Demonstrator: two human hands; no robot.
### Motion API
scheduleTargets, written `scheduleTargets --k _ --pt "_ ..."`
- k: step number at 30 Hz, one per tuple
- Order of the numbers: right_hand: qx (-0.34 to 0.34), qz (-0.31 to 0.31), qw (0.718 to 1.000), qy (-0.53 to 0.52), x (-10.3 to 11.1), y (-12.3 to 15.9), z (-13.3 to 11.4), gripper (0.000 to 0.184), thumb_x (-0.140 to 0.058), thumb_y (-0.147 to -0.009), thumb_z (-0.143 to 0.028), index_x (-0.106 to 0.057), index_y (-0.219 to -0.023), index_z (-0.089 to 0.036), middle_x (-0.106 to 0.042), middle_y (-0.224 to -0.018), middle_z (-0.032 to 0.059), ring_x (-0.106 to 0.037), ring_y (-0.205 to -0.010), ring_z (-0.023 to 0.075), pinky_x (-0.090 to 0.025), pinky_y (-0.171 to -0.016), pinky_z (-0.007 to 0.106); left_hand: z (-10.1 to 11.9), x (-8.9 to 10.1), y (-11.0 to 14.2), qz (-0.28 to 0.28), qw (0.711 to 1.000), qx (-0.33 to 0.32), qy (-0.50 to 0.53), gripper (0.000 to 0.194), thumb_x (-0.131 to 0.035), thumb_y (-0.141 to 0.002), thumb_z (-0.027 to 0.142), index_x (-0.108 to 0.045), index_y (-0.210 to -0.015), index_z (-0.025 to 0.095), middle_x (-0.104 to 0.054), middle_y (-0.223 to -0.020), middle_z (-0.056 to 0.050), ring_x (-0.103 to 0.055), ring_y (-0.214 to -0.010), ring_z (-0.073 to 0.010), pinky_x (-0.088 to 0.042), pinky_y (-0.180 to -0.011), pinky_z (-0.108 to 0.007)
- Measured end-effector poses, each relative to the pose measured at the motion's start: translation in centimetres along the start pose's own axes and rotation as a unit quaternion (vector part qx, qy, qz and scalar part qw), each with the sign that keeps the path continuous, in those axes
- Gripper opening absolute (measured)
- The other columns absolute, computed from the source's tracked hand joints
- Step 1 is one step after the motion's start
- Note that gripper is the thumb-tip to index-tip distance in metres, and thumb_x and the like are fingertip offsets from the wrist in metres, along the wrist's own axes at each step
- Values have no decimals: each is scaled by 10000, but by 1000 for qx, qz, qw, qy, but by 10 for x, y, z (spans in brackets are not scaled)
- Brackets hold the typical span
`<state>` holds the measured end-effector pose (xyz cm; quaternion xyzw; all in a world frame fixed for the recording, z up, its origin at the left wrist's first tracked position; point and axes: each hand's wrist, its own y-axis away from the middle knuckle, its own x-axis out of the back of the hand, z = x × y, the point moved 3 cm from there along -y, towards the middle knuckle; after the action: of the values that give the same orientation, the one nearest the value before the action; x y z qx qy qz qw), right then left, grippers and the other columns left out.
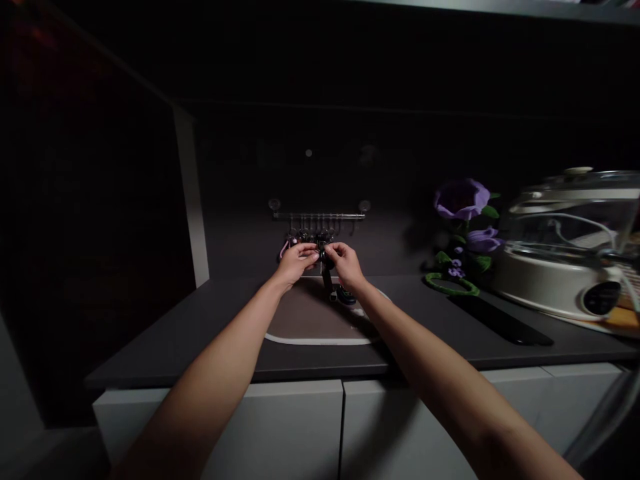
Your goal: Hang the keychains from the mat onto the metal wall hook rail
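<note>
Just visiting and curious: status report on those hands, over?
Left hand, right hand: both pinching small dark item, details unclear. Loaded hook rail just behind. Pale-edged mat below.

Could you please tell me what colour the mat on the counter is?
The mat is greyish brown with a white rim, in the head view.

Black strap [327, 280], brown mat [300, 315], purple flowers [484, 239]
</note>
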<state>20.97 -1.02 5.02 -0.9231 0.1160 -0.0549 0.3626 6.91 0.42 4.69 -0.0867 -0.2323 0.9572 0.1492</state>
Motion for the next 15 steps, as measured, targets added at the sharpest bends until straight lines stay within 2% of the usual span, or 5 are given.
scheduleTargets --k 7,15 --pt "-65 47 994 -72 11 -33 5 361 -654 -579 -474 -558 -693 -146 -504 -546 -40 -431 -516 78 -370 -533 221 -5 -1 0 27 997 5 -79 206 -619 -716 166 -592 -910 101 -626 -745 -38 -600 -626 -82 -469 -569 -184" --pt "-148 127 975 -107 28 -68 20 143 -612 -639 -261 -546 -631 -134 -494 -487 -43 -439 -446 75 -378 -476 216 -10 -1 -1 34 980 -2 -195 128 -554 -741 112 -604 -858 98 -628 -677 -23 -584 -549 -74 -447 -558 -178"
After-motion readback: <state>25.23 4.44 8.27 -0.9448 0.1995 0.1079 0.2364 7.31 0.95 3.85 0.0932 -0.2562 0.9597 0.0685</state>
